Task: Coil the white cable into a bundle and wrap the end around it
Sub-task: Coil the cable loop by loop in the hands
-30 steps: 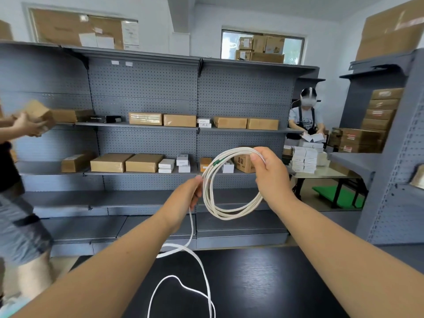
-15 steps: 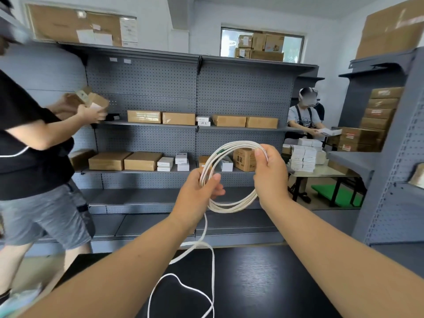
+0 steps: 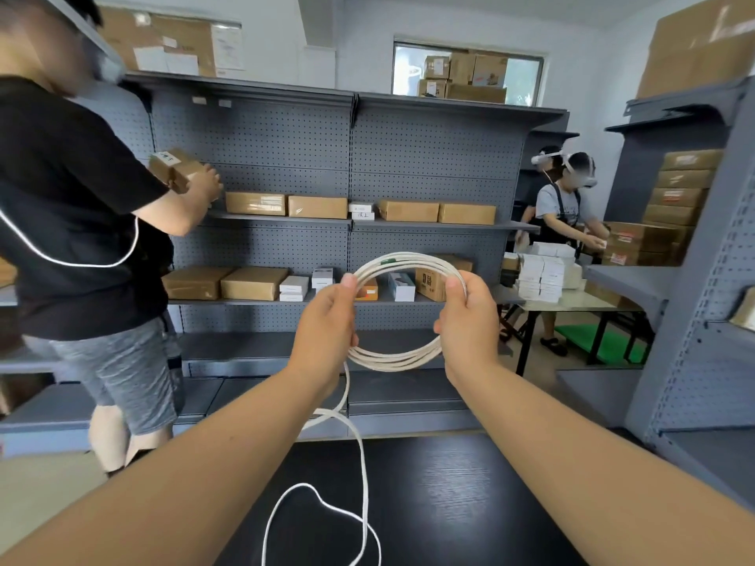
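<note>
At the far left, a small cardboard box (image 3: 175, 168) is held up against the grey pegboard shelving (image 3: 429, 157) by a person in a black T-shirt (image 3: 69, 198). Nearer the middle, the white cable (image 3: 394, 358) is held in the air above the black table (image 3: 470, 504), wound into a round coil of several turns. Its left side is gripped by the left hand (image 3: 327, 326), with the thumb laid on top and the fingers curled round the strands. From below this hand a loose length is let down and lies in an open loop on the table. A green mark is seen on the coil's top strand. The coil's right side is gripped likewise by the right hand (image 3: 470, 320), its fingers closed round the turns. Further right, a person wearing a headset (image 3: 566, 206) is seen behind stacked white boxes (image 3: 543, 275).
</note>
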Demonstrator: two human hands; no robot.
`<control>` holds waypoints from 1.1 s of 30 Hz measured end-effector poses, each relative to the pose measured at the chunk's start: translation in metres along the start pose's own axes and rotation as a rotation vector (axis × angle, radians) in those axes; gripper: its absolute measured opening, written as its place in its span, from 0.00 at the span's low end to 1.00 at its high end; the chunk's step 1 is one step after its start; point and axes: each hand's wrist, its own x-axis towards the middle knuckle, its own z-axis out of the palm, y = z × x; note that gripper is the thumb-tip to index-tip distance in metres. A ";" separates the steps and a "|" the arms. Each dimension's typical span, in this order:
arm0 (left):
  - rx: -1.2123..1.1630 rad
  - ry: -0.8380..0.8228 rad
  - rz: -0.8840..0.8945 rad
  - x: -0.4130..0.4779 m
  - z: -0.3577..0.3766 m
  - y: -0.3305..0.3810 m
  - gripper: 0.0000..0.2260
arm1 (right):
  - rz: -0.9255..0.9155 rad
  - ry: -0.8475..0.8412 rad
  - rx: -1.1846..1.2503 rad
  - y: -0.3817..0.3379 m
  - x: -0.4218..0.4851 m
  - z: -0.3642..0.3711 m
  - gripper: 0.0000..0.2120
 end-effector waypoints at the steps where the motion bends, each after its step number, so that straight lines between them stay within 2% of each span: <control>1: 0.015 0.016 0.000 0.001 -0.001 0.000 0.17 | -0.001 -0.014 -0.006 0.000 -0.001 0.000 0.11; 6: 0.240 0.080 0.122 0.009 -0.011 0.002 0.15 | -0.014 -0.178 -0.083 0.009 -0.005 -0.008 0.08; 9: 0.330 0.058 0.164 0.012 -0.015 0.007 0.14 | 0.021 -0.315 -0.132 0.015 -0.004 -0.013 0.06; 13: 0.535 -0.028 0.229 0.014 -0.018 0.009 0.15 | -0.048 -0.454 -0.248 0.011 -0.001 -0.014 0.22; 15: 0.634 -0.095 0.273 0.016 -0.018 0.007 0.15 | -0.120 -0.510 -0.312 0.005 0.001 -0.013 0.25; 17: 0.705 -0.174 0.313 0.016 -0.019 0.006 0.13 | -0.182 -0.570 -0.351 0.000 0.003 -0.012 0.24; 21: 0.774 -0.258 0.331 0.015 -0.019 0.005 0.14 | -0.232 -0.711 -0.475 -0.006 0.003 -0.011 0.14; 27: 0.849 -0.305 0.295 0.014 -0.021 0.001 0.13 | -0.261 -0.726 -0.576 -0.002 -0.003 -0.011 0.08; 33: 0.806 -0.303 0.276 0.009 -0.019 0.000 0.15 | -0.316 -0.656 -0.654 -0.003 -0.009 -0.009 0.12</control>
